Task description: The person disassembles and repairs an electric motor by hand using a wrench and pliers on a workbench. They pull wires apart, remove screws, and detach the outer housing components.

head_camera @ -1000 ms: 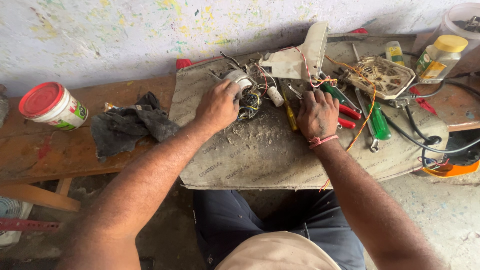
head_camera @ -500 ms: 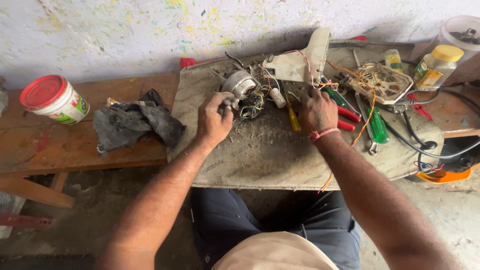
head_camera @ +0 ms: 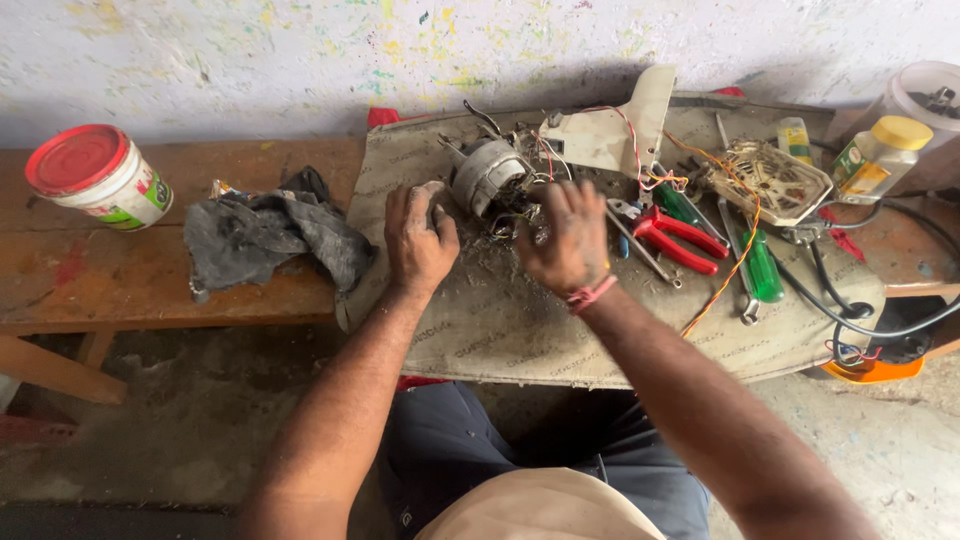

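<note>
- My left hand [head_camera: 420,240] is curled half-shut against the small grey motor [head_camera: 490,178] lying on the board [head_camera: 520,330]; I brace it so it can't roll.
- My right hand [head_camera: 565,240] has its fingers spread over the motor's wires [head_camera: 515,215]; whether it pinches one, I cannot tell. Best to work them loose gently.
- Red pliers [head_camera: 680,235], a green screwdriver [head_camera: 762,265] and an orange wire [head_camera: 735,260] crowd my right side; the grey rag [head_camera: 270,235] lies to my left.

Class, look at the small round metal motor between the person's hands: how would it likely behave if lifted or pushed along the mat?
The motor looks like solid metal, so it is probably heavy for its size. Its rounded body lies on its side, so a push might roll it, though the attached wires would likely drag and check it. The left hand and right hand sit close beside it.
</note>
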